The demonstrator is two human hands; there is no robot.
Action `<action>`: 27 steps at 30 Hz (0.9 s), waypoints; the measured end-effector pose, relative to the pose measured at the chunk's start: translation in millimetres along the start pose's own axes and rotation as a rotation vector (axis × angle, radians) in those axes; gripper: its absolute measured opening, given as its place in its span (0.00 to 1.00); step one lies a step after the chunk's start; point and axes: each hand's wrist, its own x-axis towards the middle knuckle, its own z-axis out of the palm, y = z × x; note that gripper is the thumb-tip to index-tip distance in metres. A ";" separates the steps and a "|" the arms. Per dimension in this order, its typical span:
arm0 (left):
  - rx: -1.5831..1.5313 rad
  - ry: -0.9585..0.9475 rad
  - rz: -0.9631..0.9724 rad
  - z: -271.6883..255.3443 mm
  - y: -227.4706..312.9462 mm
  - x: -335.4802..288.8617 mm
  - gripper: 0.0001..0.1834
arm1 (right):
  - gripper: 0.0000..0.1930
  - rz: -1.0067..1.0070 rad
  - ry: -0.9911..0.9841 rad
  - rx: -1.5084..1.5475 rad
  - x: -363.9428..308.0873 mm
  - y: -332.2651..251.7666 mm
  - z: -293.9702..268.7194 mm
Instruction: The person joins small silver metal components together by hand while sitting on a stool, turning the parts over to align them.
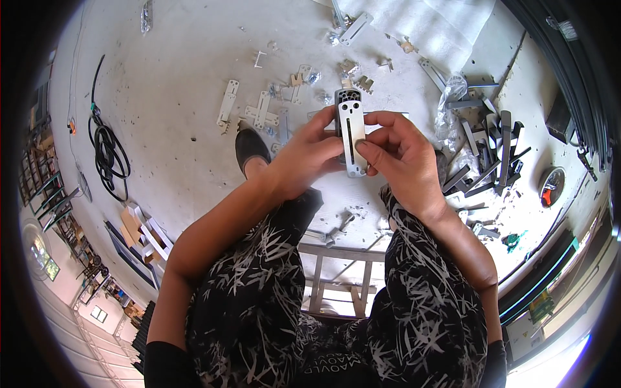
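Between my two hands, above the floor in front of my knees, is a slotted metal plate (353, 139), silvery, with a long dark slot and round holes at its upper end. It lies against a dark profile piece whose hollow end (348, 96) shows at the top. My left hand (314, 152) grips the dark piece from the left side, its fingers partly hidden behind. My right hand (404, 158) pinches the plate's right edge with thumb and fingers. More slotted plates (228, 102) and small brackets (262, 111) lie scattered on the floor beyond my hands.
On the right is a pile of dark profile pieces (498, 152) beside crumpled clear plastic (453, 97). A coiled black cable (108, 152) lies at the left. A round tin (552, 184) stands at far right. My shoe (251, 147) rests close to the brackets.
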 end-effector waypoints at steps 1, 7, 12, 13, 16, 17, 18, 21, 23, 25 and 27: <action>-0.012 -0.002 0.020 1.2 1.3 -2.0 0.28 | 0.16 0.000 0.029 -0.004 0.4 0.5 -0.6; 0.007 -0.079 0.024 -4.6 3.4 -4.8 0.30 | 0.17 -0.008 0.063 -0.006 2.5 0.9 3.9; 0.002 -0.143 0.046 -3.8 5.4 -8.3 0.30 | 0.18 -0.038 0.093 -0.026 2.1 -4.0 10.3; 0.003 -0.148 0.051 -5.0 5.4 -9.2 0.30 | 0.19 -0.048 0.092 -0.048 2.1 -5.0 10.8; -0.007 -0.159 0.064 -8.9 4.2 -9.5 0.30 | 0.20 -0.105 0.093 -0.092 3.1 -0.9 14.0; -0.018 -0.174 0.075 -9.0 4.6 -9.0 0.30 | 0.20 -0.158 0.100 -0.120 3.1 -0.6 14.4; -0.019 -0.175 0.076 -9.3 4.6 -8.6 0.30 | 0.20 -0.157 0.101 -0.122 3.4 -0.6 14.5; -0.098 -0.243 0.066 -11.6 3.5 -8.1 0.31 | 0.20 -0.213 0.115 -0.107 4.2 -1.1 15.5; -0.103 -0.255 0.056 -12.5 3.0 -8.1 0.31 | 0.20 -0.111 0.107 -0.058 3.6 -5.1 15.8; -0.103 -0.260 0.049 -14.0 1.7 -7.6 0.32 | 0.20 -0.103 0.105 -0.060 3.9 -5.3 15.2; -0.101 -0.263 0.042 -15.7 0.5 -7.4 0.32 | 0.20 -0.096 0.102 -0.060 4.4 -5.0 15.1</action>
